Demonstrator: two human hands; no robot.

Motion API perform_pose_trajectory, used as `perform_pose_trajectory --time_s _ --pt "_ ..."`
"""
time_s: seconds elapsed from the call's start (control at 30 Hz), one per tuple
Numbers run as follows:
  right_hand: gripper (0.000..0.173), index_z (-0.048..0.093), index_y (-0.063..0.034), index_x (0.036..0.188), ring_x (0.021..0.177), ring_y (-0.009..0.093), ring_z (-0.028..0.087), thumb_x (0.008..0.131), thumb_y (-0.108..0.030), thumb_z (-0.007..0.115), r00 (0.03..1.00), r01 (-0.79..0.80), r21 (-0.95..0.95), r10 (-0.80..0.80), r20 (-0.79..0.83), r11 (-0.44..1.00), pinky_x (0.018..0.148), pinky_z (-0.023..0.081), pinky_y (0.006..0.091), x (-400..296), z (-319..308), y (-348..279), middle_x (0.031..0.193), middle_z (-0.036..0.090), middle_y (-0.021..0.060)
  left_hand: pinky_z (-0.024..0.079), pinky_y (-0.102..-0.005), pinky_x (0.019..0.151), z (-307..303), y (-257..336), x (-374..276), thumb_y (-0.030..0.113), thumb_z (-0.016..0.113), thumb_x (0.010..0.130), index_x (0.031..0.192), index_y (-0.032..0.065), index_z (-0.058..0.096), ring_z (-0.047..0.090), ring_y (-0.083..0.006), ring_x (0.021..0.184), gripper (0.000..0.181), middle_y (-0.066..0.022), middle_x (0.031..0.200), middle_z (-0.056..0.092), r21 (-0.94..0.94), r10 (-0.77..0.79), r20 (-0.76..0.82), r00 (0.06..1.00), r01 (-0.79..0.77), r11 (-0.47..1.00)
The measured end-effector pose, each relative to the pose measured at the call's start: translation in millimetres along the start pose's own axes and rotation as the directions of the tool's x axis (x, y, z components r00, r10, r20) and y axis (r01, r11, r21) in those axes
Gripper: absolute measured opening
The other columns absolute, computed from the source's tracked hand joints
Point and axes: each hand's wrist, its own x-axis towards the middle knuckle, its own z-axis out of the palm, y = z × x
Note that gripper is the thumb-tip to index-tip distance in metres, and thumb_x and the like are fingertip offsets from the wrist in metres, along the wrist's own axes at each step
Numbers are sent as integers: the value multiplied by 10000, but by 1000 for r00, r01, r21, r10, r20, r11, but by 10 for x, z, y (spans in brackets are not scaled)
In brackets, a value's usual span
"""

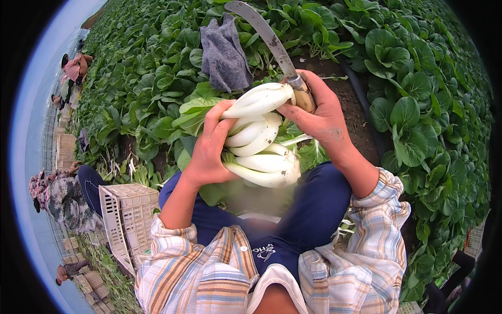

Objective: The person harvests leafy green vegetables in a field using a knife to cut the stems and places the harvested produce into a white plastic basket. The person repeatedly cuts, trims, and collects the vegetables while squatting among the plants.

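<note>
Three heads of bok choy are stacked in my left hand (pixel 210 149), which grips them near where the leaves begin. Their white bases point right: a top head (pixel 261 100), a middle head (pixel 255 135) and a bottom head (pixel 270 167) with soil on its root end. My right hand (pixel 319 108) holds a harvesting sickle by its wooden handle (pixel 304 98); its curved, soil-spotted blade (pixel 266 33) points up and left. The right thumb and fingers are at the base of the top head. Whether they press on it I cannot tell.
A grey cloth (pixel 226 53) lies on the plants ahead. Dense bok choy rows (pixel 408 114) surround me, with a black hose (pixel 362 106) on the soil at right. A plastic crate (pixel 131 219) stands at my left. A person in camouflage (pixel 64 198) and others are further left.
</note>
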Motion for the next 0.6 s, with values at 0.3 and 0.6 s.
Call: perform_pose_trajectory --time_s 0.3,0.6 --pt "311 556 -40 1057 511 35 447 806 -174 683 925 -292 -186 228 -305 938 434 350 182 -382 -711 -402 781 595 -12 384 -369 987 -356 253 -781 320 829 549 1303 -5 443 459 -228 1177 906 -133 1334 401 -756 -6 131 991 104 646" --pt "448 519 -52 1084 472 20 377 736 -210 753 928 -338 339 252 273 878 398 267 177 -833 778 -931 717 515 -28 483 -428 897 21 416 -1179 331 677 796 1360 25 346 578 -299 1034 723 -193 1231 517 -930 28 165 986 165 -329"
